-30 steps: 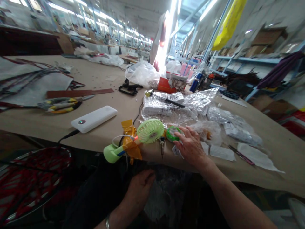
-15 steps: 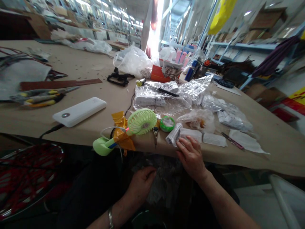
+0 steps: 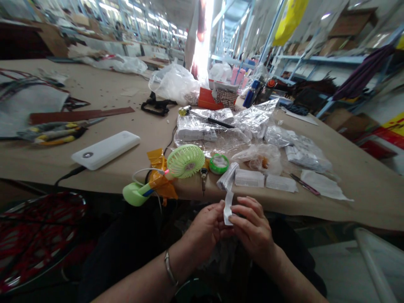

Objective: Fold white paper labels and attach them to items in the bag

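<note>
In front of the table edge a small white paper strip [image 3: 228,208], folded or curled, is held up between my two hands. My right hand [image 3: 255,229] pinches its right side between thumb and fingers. The fingertips of my left hand [image 3: 205,229] close at its left edge; what lies deeper inside them is hidden. Just beyond, on the table, are a fanned stack of printed white labels [image 3: 227,177] and two flat label stacks, one in the middle [image 3: 249,178] and one to the right [image 3: 280,183].
A green fan [image 3: 186,161] taped at the edge, a soldering-iron-like tool [image 3: 203,183] and a green round tin [image 3: 219,163] stand left of the labels. Tweezers [image 3: 304,184], plastic bags [image 3: 214,141], a hammer [image 3: 206,117], a power bank [image 3: 106,150] and pliers [image 3: 59,132] lie around.
My right hand has come back from the label stacks to my left hand, bringing a white paper strip. My left hand has risen to meet it.
</note>
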